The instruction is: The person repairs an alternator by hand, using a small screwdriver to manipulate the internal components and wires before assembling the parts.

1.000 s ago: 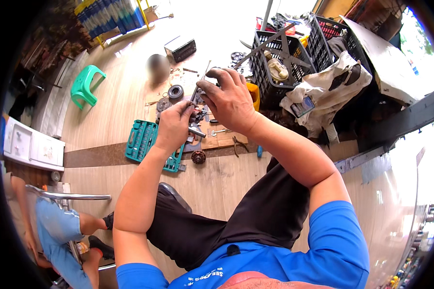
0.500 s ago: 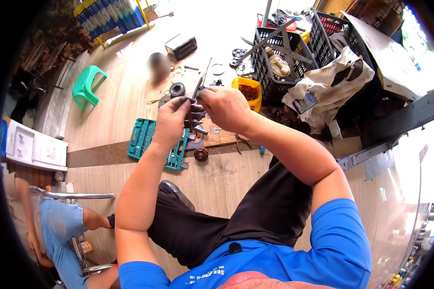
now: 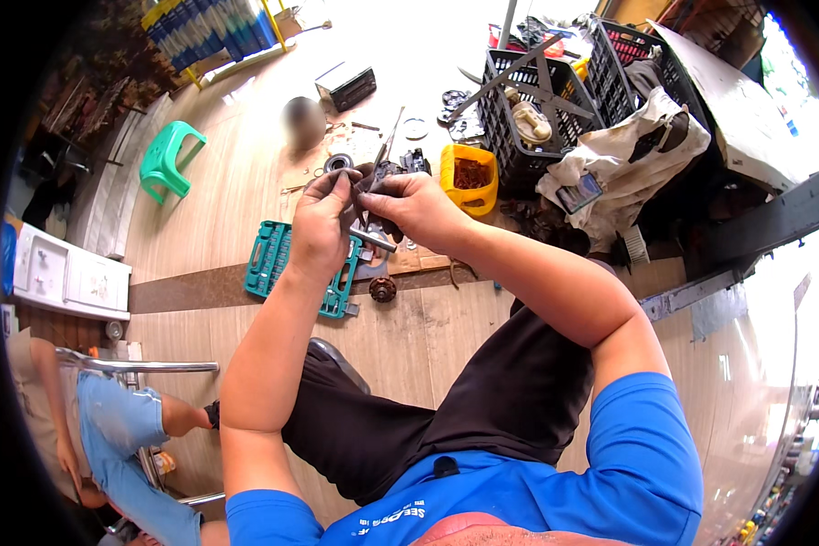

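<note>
My left hand (image 3: 323,223) and my right hand (image 3: 417,207) meet above the wooden floor, both closed around a small dark metal part (image 3: 370,196) with a short steel rod sticking out below. A thin tool shaft (image 3: 387,146) rises past the fingertips; which hand holds it is hidden. Below the hands lie a teal socket set case (image 3: 278,264) and a small round rusty gear (image 3: 382,289).
A yellow tub (image 3: 469,177) of rusty parts stands to the right, with black crates (image 3: 519,100) and a white bag (image 3: 623,159) behind it. A green stool (image 3: 166,159) stands far left. Another person in blue shorts (image 3: 118,428) sits at lower left.
Both hands have dropped lower and toward me with the metal part; the right hand has turned from over the left hand to beside it.
</note>
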`<act>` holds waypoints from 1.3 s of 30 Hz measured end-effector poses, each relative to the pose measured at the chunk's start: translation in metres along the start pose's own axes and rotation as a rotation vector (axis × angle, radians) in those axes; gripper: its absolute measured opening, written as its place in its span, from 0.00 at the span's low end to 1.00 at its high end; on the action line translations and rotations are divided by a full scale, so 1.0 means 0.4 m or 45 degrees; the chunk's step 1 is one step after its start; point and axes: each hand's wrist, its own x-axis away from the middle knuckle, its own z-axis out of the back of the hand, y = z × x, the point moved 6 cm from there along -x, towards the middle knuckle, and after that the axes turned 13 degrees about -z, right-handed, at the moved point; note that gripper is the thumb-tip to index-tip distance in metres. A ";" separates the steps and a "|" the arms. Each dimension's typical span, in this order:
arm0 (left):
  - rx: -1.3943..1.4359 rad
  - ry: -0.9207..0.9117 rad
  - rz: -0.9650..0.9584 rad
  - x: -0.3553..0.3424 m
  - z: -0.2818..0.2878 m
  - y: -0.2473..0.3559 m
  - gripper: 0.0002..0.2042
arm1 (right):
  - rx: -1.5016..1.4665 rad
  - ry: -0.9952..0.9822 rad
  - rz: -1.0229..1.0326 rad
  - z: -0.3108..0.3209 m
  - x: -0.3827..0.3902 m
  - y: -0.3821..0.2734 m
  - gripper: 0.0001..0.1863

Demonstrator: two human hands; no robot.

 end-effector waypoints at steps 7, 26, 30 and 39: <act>0.197 -0.084 0.010 -0.011 -0.012 -0.001 0.10 | -0.288 -0.154 -0.088 0.002 -0.027 0.036 0.10; -0.833 -0.249 -0.241 0.016 -0.046 0.048 0.11 | 0.238 -0.108 -0.176 0.031 0.010 -0.011 0.11; -0.890 -0.184 -0.282 0.022 -0.058 0.048 0.12 | 0.239 -0.099 -0.180 0.028 -0.002 0.012 0.12; -0.799 0.069 -0.149 0.007 -0.009 -0.025 0.14 | 0.516 0.090 -0.035 0.028 -0.042 0.044 0.12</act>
